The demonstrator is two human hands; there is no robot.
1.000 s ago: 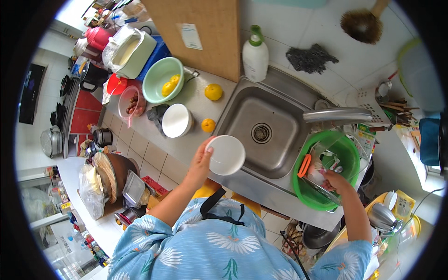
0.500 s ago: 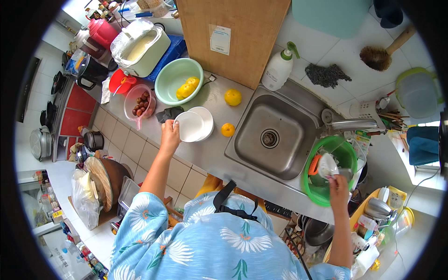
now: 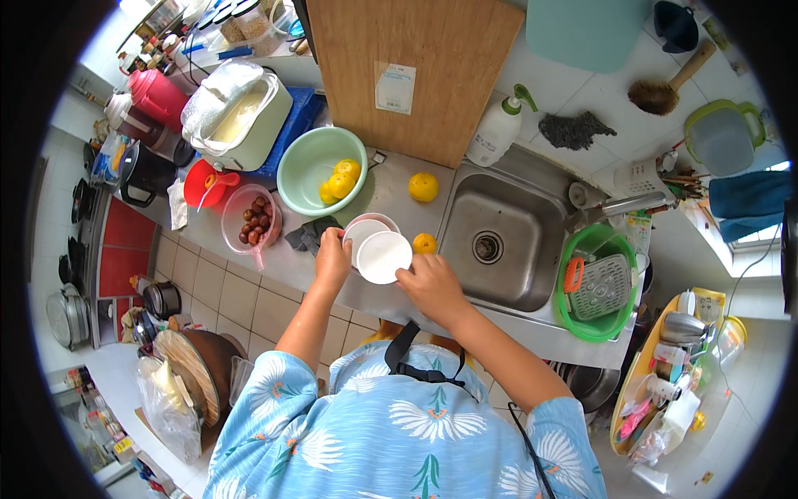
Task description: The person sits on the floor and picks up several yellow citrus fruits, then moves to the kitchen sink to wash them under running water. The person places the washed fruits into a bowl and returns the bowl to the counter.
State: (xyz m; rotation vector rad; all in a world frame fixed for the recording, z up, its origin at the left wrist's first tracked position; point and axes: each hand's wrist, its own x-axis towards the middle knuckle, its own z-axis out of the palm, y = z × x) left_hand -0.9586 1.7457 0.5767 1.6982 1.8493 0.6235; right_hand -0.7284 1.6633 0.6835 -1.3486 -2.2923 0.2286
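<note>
Both hands are on two small white bowls on the bench, just left of the sink (image 3: pixel 492 241).

Left hand (image 3: pixel 333 258): fingers curled on the near-left rim of the pink-rimmed bowl (image 3: pixel 366 229), gripping it. That bowl sits on the bench, partly under the second one.

Right hand (image 3: pixel 430 285): fingers closed on the lower-right edge of the white bowl (image 3: pixel 384 256), which overlaps the first bowl. Can't tell if it's resting in the first bowl or lifted slightly; the view is too steep.

Around the hands:
- Dark cloth (image 3: pixel 306 236) just beyond the left hand, touching or nearly touching the pink-rimmed bowl.
- Small orange fruit (image 3: pixel 425 243) just right of the white bowl, above the right hand. Second, larger one (image 3: pixel 423 186) farther back, by the cutting board (image 3: pixel 416 66).
- Green bowl (image 3: pixel 320 170) with yellow fruit beyond the left hand.
- Clear tub (image 3: pixel 251 219) with dark round fruit to the left of the left hand.
- Green basin (image 3: pixel 597 283) with a grater-like tray, well right of the right hand, past the sink.
</note>
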